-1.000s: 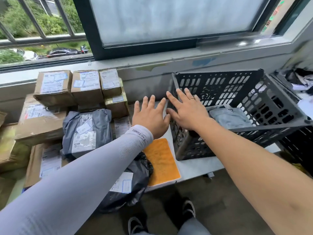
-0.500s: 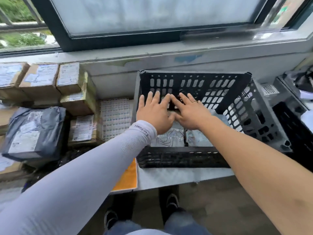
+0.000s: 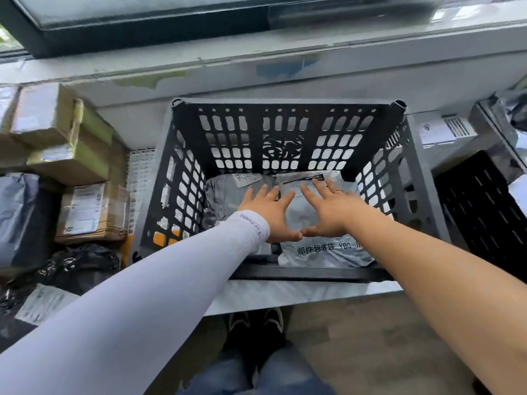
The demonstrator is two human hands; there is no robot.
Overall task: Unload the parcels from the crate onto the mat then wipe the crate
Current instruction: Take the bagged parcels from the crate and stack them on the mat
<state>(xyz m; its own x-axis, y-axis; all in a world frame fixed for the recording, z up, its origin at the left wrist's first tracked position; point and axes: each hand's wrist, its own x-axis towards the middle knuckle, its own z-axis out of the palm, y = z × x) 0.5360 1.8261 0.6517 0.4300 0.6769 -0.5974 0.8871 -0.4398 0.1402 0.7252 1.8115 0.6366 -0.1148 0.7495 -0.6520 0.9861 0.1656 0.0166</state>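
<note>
Head view: a dark slotted crate [image 3: 285,132] sits on a pale table [image 3: 285,295] under a window sill [image 3: 256,67]. To its left, cardboard boxes [image 3: 91,212] are stacked with grey and black bags [image 3: 77,263] — their labels are too blurred to read. Right of the crate a second black crate [image 3: 482,212] is cut off by the frame edge, with a labelled packet [image 3: 445,129] behind it. An orange patch [image 3: 159,239] shows through the crate's left wall; what it belongs to cannot be told. Inside the crate lie two grey parcels: a darker one [image 3: 225,195] at left and a lighter one [image 3: 322,252] with printed characters at right, both partly hidden by the hands. Both arms reach down over the near rim. The left hand [image 3: 271,215], in a white sleeve [image 3: 171,280], and the bare right hand [image 3: 328,212] are spread flat, fingers straight and apart, thumbs nearly meeting — they grip nothing, and whether they touch the parcels is unclear.
</note>
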